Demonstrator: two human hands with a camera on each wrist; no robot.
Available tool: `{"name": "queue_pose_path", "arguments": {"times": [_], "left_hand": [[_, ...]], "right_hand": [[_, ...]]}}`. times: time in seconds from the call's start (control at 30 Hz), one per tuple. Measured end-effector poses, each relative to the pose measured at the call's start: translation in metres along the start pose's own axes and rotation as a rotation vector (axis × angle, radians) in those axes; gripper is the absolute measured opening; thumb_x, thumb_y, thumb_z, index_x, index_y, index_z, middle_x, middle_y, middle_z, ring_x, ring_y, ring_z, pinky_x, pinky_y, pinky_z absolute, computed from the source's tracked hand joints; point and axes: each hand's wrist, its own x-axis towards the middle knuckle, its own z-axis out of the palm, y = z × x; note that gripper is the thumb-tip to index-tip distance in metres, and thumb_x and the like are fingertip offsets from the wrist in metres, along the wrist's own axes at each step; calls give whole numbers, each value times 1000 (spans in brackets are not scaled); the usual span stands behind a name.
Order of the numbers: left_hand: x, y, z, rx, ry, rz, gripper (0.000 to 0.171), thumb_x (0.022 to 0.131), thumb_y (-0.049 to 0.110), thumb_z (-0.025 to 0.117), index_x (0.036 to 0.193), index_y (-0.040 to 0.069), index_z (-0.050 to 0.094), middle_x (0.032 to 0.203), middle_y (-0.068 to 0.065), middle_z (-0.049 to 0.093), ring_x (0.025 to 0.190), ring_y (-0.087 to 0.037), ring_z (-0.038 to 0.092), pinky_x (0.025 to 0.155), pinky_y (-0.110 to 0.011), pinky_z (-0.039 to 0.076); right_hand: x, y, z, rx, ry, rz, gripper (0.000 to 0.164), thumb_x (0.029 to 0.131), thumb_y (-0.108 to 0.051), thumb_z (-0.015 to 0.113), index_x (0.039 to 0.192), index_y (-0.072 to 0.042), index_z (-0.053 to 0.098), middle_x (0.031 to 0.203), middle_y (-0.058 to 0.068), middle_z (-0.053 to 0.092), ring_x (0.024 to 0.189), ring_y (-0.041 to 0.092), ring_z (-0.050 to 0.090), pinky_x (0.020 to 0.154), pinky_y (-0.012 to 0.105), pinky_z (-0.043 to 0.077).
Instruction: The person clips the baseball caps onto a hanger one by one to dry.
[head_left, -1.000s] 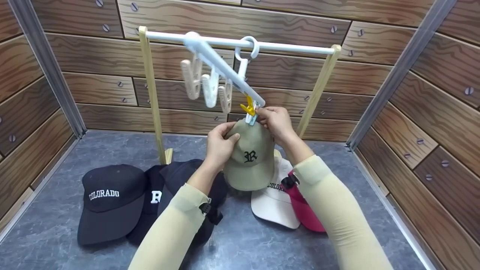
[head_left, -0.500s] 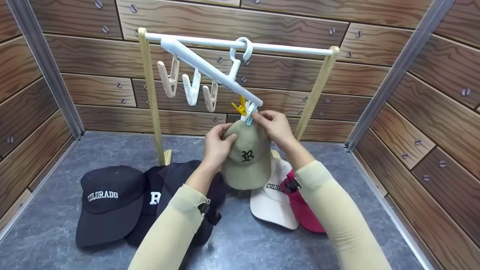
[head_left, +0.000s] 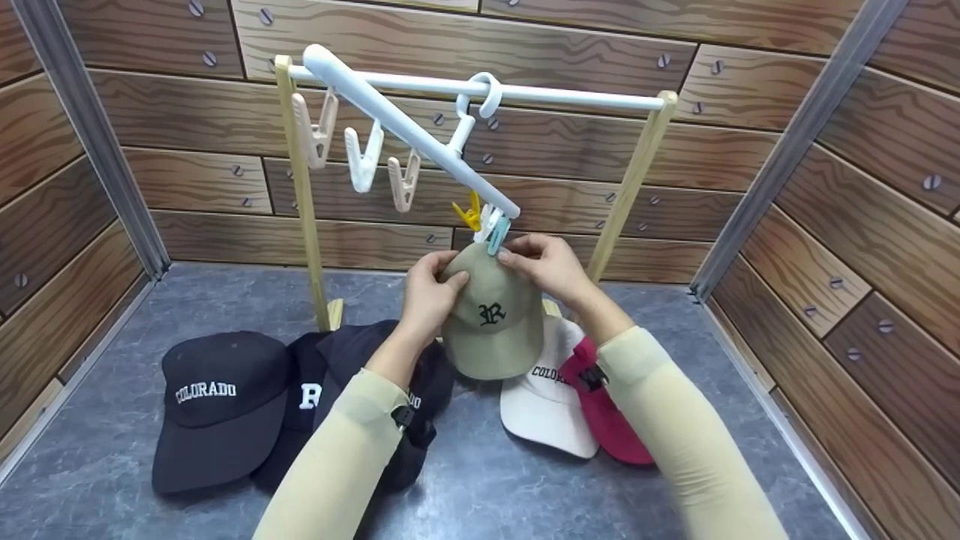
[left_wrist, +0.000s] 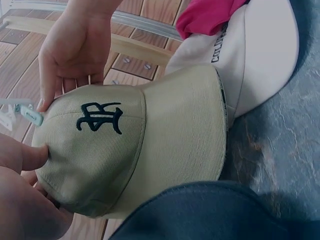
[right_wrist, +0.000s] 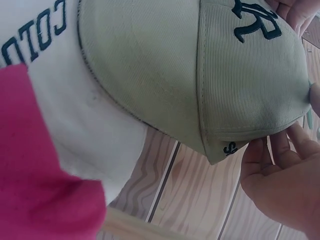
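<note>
An olive-green baseball cap (head_left: 491,330) with a black letter on its front hangs crown-up from a teal clothespin (head_left: 497,235) at the low right end of a tilted white hanger (head_left: 409,129). My left hand (head_left: 433,294) grips the left side of the crown, thumb in front. On the other side my right hand (head_left: 551,268) holds the crown near its top, just below the clothespin; in the right wrist view its fingers (right_wrist: 280,150) lie along the cap's edge. A yellow clip (head_left: 470,213) and a white clip stand beside the teal one.
The hanger hooks over a white rod (head_left: 577,95) on a wooden stand. Several pale clothespins (head_left: 363,159) dangle from its left half. Dark caps (head_left: 221,409) lie at the left; a cream cap (head_left: 547,409) and a red cap (head_left: 619,424) lie at the right.
My right hand has slid from the clothespin down onto the cap's crown. The hanger's free end has swung left and risen. My left hand keeps its grip on the cap.
</note>
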Motion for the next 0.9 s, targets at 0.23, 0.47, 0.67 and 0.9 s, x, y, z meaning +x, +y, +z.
{"name": "queue_pose_path", "arguments": {"times": [0.23,0.47,0.67,0.9], "left_hand": [[1,-6,-2,28,23,-30,37,104,2,75,140,-2,71,124,-18,73,117,-31,68,101,-46,58],[2,-11,-4,61,12,-32,40,104,4,76,142,-2,69,129,-18,72,120,-32,67,103,-46,57],[2,-13,-6,120,9,-33,42,105,8,77,145,-2,68,133,-19,72,124,-33,67,106,-47,56],[3,-12,-6,150,12,-51,42,106,10,77,146,1,66,138,-18,70,131,-33,66,110,-47,55]], "right_hand": [[-7,4,-2,-52,-21,5,40,99,-32,86,124,-2,81,113,12,80,101,26,73,83,33,58],[-11,8,-1,-91,-20,13,40,97,-27,88,125,-1,79,119,14,75,104,28,74,86,37,61],[-9,10,3,-148,17,-22,36,97,-26,89,121,-1,80,122,12,71,110,28,70,95,43,59],[-6,8,7,-227,52,-37,36,98,-29,88,119,-1,81,124,11,70,119,34,65,103,48,53]]}}
